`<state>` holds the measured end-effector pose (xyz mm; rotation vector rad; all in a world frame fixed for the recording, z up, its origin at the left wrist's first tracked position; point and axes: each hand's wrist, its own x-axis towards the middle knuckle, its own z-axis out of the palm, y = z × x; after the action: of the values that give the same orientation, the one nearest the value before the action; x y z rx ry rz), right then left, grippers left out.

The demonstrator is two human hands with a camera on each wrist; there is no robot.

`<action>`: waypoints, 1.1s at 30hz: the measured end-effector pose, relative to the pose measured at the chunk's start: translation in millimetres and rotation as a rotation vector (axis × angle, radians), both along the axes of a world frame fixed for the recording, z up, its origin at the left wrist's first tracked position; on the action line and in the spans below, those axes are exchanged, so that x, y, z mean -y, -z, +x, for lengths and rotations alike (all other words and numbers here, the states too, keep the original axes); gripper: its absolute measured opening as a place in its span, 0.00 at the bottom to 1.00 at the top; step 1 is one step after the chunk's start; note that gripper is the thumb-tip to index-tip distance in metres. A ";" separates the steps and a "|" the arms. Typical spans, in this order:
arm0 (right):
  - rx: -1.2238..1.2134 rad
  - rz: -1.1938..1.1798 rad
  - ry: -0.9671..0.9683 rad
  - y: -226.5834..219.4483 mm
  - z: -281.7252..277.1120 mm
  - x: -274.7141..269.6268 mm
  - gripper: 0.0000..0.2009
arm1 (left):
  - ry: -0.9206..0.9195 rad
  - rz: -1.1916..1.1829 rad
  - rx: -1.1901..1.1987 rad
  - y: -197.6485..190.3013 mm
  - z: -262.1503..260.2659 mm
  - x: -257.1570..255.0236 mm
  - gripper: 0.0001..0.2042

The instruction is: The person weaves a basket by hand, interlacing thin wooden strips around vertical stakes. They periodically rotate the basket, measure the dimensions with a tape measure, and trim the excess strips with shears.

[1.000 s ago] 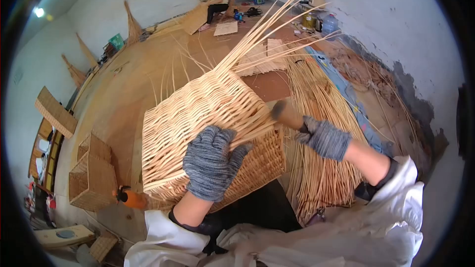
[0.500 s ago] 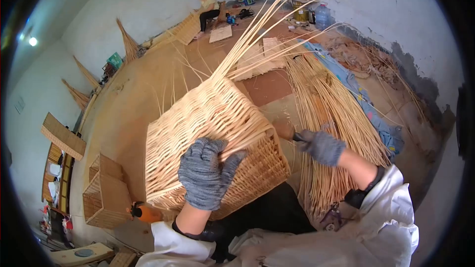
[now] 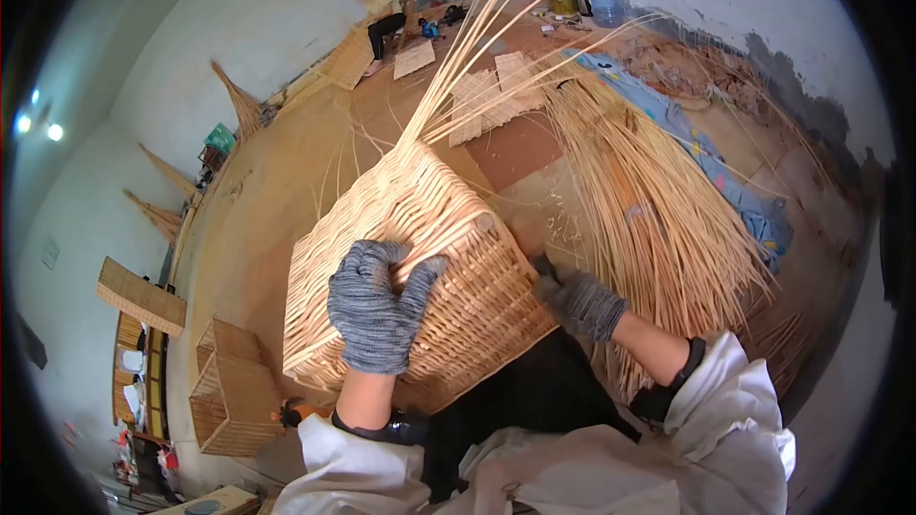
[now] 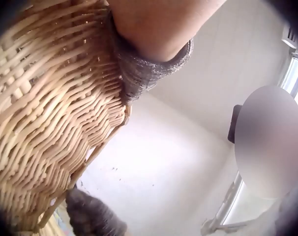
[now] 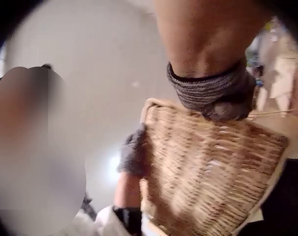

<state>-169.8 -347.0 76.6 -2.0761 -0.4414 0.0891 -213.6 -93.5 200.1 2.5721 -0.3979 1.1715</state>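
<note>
A large woven wicker basket (image 3: 491,300) stands tilted in front of the body, a bundle of long loose canes (image 3: 434,95) rising from its top corner. The gloved left hand (image 3: 377,305) grips its upper edge, fingers bent over one face and thumb on the other. Beside the right-hand side of the weave, the gloved right hand (image 3: 590,307) is curled round the dark handle of a tool, whose brownish head (image 3: 525,229) is blurred. In the right wrist view the basket (image 5: 203,167) hides this hand's fingers.
A heap of long canes (image 3: 658,229) lies on the floor at the right, beside a blue cloth (image 3: 673,119). Open woven boxes (image 3: 237,396) and an orange bottle (image 3: 303,410) are at the left. Another person (image 3: 382,19) sits at the back near woven panels.
The head view has shifted and turned. The basket shows more of its right-hand face, and the right hand with the tool has moved down and left, closer to that side. The left hand stays on the basket.
</note>
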 end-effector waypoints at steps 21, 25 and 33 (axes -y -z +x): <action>-0.912 1.302 -0.036 37.7 48.7 -58.7 0.22 | 0.296 -0.356 -0.126 129.1 -170.7 -48.5 0.18; -0.664 1.058 -0.167 -32.2 43.4 -61.0 0.19 | 0.199 -0.734 0.024 128.9 -122.1 -84.5 0.22; -0.219 0.590 -0.030 55.9 54.5 -77.9 0.27 | 0.372 -1.266 -0.397 196.4 -54.1 -121.7 0.45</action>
<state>-115.3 -269.1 20.7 -1.4615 -0.3159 0.1788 -267.8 28.2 3.7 1.4453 0.0090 0.4550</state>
